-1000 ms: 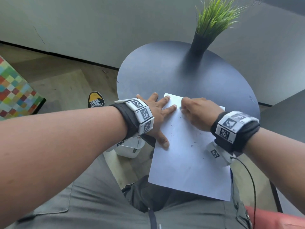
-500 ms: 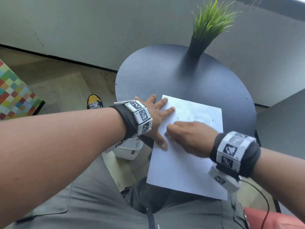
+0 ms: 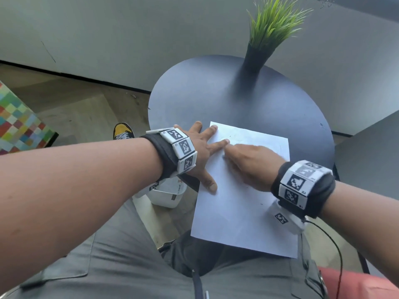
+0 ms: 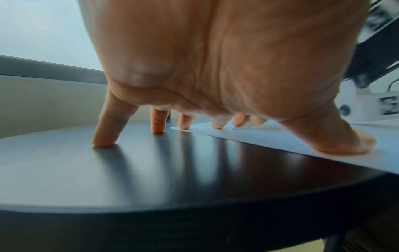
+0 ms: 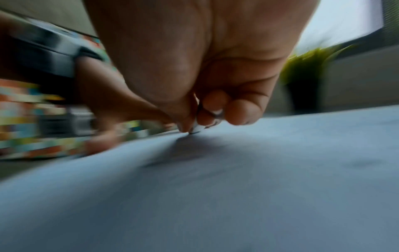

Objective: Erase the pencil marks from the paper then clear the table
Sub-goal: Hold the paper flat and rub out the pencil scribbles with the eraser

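A white sheet of paper (image 3: 241,203) lies on the round dark table (image 3: 216,93), its near end hanging over the table edge above my lap. Faint pencil marks (image 3: 278,147) show near its far edge. My left hand (image 3: 200,152) lies spread and flat on the paper's left edge, thumb (image 4: 336,141) and two fingertips on the sheet, the other fingers on the table (image 4: 129,170). My right hand (image 3: 248,162) pinches a small white eraser (image 5: 197,129) against the paper (image 5: 237,187) close to the left index finger. The right wrist view is blurred.
A green grass plant in a black vase (image 3: 254,59) stands at the table's far side. A white bin (image 3: 168,195) sits on the floor under the left wrist. A grey surface (image 3: 371,160) stands at the right, a multicoloured checked block (image 3: 19,124) at the left.
My right hand with the eraser slid down the sheet toward me and is now back up near the left fingers. The left hand has stayed put on the paper.
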Demonstrator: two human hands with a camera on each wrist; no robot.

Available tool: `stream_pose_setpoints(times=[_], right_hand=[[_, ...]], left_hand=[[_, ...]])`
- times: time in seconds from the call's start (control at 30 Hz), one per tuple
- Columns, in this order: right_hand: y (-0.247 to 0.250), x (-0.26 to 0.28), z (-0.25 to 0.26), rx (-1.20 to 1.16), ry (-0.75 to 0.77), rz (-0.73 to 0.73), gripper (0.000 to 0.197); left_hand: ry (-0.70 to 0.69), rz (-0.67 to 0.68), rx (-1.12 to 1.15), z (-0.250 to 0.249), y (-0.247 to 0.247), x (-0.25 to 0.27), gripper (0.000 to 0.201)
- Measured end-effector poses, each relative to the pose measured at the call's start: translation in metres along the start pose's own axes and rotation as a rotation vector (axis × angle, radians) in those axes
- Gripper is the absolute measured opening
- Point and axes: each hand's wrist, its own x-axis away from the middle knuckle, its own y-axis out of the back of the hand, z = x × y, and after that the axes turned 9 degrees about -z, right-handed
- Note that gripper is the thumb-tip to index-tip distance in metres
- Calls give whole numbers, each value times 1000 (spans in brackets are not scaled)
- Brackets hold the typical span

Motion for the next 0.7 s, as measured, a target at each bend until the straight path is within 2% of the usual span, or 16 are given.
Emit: stream_pose_setpoints(times=[0.07,0.13,0.17,0.2,0.23,0.33,0.37,0.43,0.53,0.6,0.7], right_hand=[[-4,9,18,-60,125,100,26],[7,1,4,-29,11,103,41],[10,-5,-10,20,-77,35,41],[10,-9,-18,57,-144,-6,34],[8,-10,-16,67,-145,-6,25],[-2,5,23,1,78,105,22],[-3,9,26,-34,95,134,20],[1,2,8,-66,-42,102,22],[11,-8,-27,-133,-422,14,22],[11,-10,-35,-370,-563,-27,18],[9,-14,-25,-798,-619,-50,13]], left_hand=[[-1,3,7,0,0,0,134],[-1,-5,7,-1,0,-1,133],[3,-7,4,-1,0,-2,133],[8,-3,3,-1,-1,-2,133],[10,1,5,-1,-1,-1,134],[4,5,14,-2,0,0,134],[2,2,14,-2,1,-1,134],[5,-2,28,-2,1,0,133],[28,-16,71,-1,-4,4,138],[43,-34,119,3,-5,6,140],[56,-76,170,13,-4,8,133]])
